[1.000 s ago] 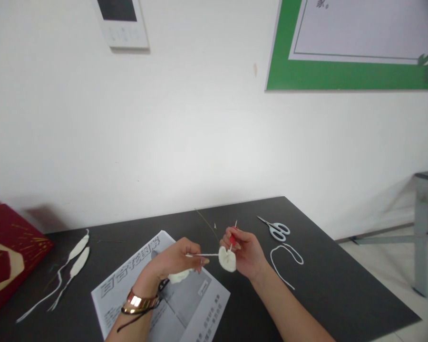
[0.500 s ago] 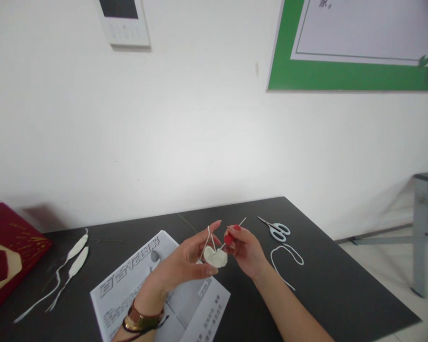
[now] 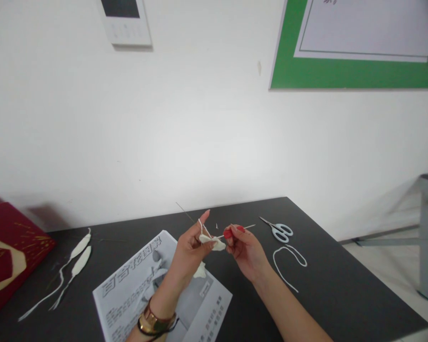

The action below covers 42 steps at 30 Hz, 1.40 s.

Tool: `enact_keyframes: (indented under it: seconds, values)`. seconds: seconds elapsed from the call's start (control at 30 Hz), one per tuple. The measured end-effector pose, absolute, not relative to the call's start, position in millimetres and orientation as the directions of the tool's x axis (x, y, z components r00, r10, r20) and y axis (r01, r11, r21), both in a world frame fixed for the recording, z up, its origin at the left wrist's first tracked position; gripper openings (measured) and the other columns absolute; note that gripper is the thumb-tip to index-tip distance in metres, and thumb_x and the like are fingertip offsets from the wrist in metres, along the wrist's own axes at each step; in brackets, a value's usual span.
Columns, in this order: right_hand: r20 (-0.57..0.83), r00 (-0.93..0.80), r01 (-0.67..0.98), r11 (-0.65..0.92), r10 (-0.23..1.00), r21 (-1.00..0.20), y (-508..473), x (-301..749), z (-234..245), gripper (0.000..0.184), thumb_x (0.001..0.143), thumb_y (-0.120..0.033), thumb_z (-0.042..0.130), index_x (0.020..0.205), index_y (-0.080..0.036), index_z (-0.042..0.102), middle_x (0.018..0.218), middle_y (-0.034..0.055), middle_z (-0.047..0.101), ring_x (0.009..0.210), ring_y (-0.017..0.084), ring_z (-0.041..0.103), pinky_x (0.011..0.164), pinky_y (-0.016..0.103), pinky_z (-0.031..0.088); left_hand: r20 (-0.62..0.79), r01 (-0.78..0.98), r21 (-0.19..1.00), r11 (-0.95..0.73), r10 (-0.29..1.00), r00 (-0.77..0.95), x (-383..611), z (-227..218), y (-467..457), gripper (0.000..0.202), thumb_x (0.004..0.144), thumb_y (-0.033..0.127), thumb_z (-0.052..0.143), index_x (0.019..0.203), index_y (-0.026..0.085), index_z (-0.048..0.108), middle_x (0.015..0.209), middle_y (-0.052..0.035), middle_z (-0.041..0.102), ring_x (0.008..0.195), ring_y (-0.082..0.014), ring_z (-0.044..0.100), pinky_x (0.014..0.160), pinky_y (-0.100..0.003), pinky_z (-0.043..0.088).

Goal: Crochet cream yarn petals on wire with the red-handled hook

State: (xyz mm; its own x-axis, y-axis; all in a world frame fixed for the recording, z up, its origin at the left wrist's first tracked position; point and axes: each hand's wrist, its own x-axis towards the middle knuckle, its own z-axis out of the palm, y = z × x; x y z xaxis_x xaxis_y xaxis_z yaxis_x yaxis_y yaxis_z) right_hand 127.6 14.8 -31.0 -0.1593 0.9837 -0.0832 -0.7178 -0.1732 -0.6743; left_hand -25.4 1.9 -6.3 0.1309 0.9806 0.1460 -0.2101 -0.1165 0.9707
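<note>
My left hand [image 3: 194, 244] pinches a small cream crochet piece [image 3: 217, 244] between thumb and fingers. White yarn [image 3: 204, 229] runs up from the piece and loops over the raised index finger. My right hand [image 3: 245, 247] is closed round a crochet hook [image 3: 250, 226] with a red grip, whose tip reaches the edge of the piece. A thin wire [image 3: 184, 211] sticks out behind my left hand. Below that hand, another cream bit [image 3: 200, 271] shows over the printed sheet [image 3: 128, 289], partly hidden by the wrist.
Scissors with pale blue handles [image 3: 281, 232] and a loose white cord [image 3: 275, 263] lie right of my hands on the black table [image 3: 328, 285]. Two white crocheted petals [image 3: 81, 259] with yarn tails lie left, near a red bag [image 3: 17, 251]. The wall stands behind.
My left hand has turned and risen slightly, tilting the crochet piece to a flatter angle. The hook has swung closer to level in my right hand. The view has shifted a little.
</note>
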Motion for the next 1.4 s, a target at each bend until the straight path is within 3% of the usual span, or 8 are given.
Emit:
enact_keyframes:
  seconds: [0.17,0.5,0.73,0.87,1.0,1.2,1.4]
  values:
    - [-0.153,-0.143,-0.776,-0.207,0.978,-0.596,12.8,125.2,-30.8,0.014,0.068,-0.024,0.075,0.073,-0.012,0.07,0.059,-0.0008,0.063,0.049,0.006,0.052,0.044,0.015,0.046,0.129,-0.31,0.942,-0.13,0.991,-0.022,-14.4,-7.5,-1.2,0.076,0.067,0.021,0.073,0.135,0.021,0.042,0.064,0.0067,0.05,0.059,-0.0073,0.048,0.062,-0.019,0.041]
    - [-0.136,-0.076,-0.78,-0.144,0.988,-0.609,9.2,123.1,-29.3,0.017,0.068,-0.027,0.075,0.079,-0.013,0.07,0.062,0.0002,0.065,0.053,0.007,0.055,0.046,0.016,0.046,0.206,-0.159,0.963,-0.218,0.975,-0.088,-13.4,-19.0,-0.7,0.071,0.072,0.023,0.068,0.137,0.023,0.039,0.075,0.0046,0.056,0.07,-0.0085,0.051,0.072,-0.019,0.043]
    - [-0.207,-0.167,-0.842,-0.249,0.964,-0.479,9.4,120.4,-32.3,0.009,0.071,-0.019,0.072,0.077,-0.013,0.069,0.062,-0.0002,0.067,0.05,0.007,0.056,0.046,0.016,0.049,0.2,-0.175,0.959,-0.222,0.971,-0.133,-9.4,-21.2,-5.2,0.073,0.074,0.024,0.068,0.139,0.024,0.035,0.08,0.0037,0.059,0.075,-0.0099,0.056,0.081,-0.024,0.044]
    - [-0.286,-0.216,-0.869,-0.317,0.934,-0.381,9.6,118.1,-35.3,0.006,0.073,-0.016,0.07,0.076,-0.013,0.068,0.061,0.0004,0.068,0.049,0.007,0.059,0.043,0.015,0.049,0.359,-0.038,0.929,-0.368,0.921,-0.152,-12.4,-30.5,-3.3,0.055,0.075,0.022,0.066,0.128,0.02,0.051,0.083,0.0005,0.064,0.081,-0.0126,0.058,0.088,-0.028,0.043]
    - [-0.319,-0.296,-0.878,-0.388,0.9,-0.28,9.9,115.7,-37.5,0.004,0.076,-0.015,0.066,0.075,-0.011,0.066,0.062,0.0014,0.069,0.048,0.007,0.059,0.042,0.016,0.048,0.482,0.06,0.876,-0.479,0.865,-0.139,-18.5,-37.9,-0.1,0.048,0.076,0.017,0.065,0.123,0.026,0.057,0.089,-0.0007,0.066,0.084,-0.0144,0.061,0.087,-0.029,0.044]
    - [-0.256,-0.308,-0.872,-0.379,0.916,-0.309,9.7,118.4,-34.5,0.006,0.076,-0.015,0.065,0.075,-0.009,0.065,0.059,0.0014,0.068,0.047,0.008,0.059,0.039,0.016,0.047,0.498,-0.109,0.862,-0.495,0.867,-0.003,-21.4,-28.0,0.1,0.027,0.074,0.011,0.066,0.096,0.025,0.072,0.086,-0.0022,0.068,0.081,-0.015,0.06,0.074,-0.026,0.046]
    - [-0.241,-0.362,-0.87,-0.419,0.901,-0.259,8.1,118.3,-33.8,0.007,0.078,-0.013,0.063,0.075,-0.007,0.065,0.058,0.0017,0.068,0.046,0.007,0.058,0.039,0.016,0.047,0.496,-0.217,0.848,-0.483,0.868,0.006,-18.1,-22.0,-3.5,0.015,0.074,0.011,0.066,0.08,0.023,0.073,0.079,-0.0018,0.066,0.077,-0.0145,0.059,0.067,-0.026,0.046]
